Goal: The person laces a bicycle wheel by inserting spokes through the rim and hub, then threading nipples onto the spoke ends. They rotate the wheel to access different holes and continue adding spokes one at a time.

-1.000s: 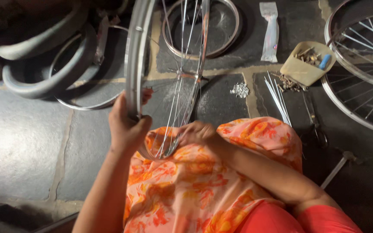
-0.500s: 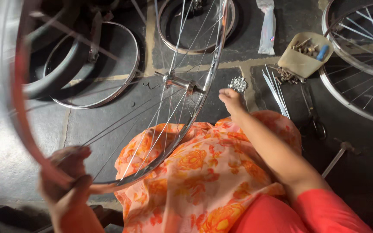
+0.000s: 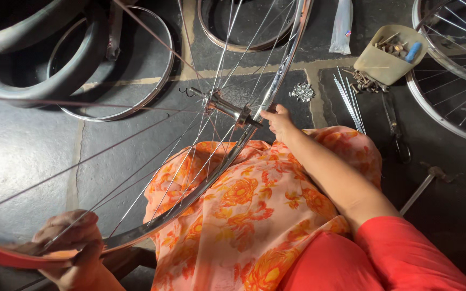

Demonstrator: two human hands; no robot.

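The left hand [image 3: 74, 245] has its fingers wrapped tight around the wheel rim [image 3: 200, 188]; the right hand [image 3: 279, 119] pinches the hub [image 3: 227, 108] axle with curled fingers.

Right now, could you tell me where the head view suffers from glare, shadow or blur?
Head view: glare streaks the wheel rim; the tyres at top left sink into shadow; the left hand and near rim edge look soft and close; the right hand is sharp.
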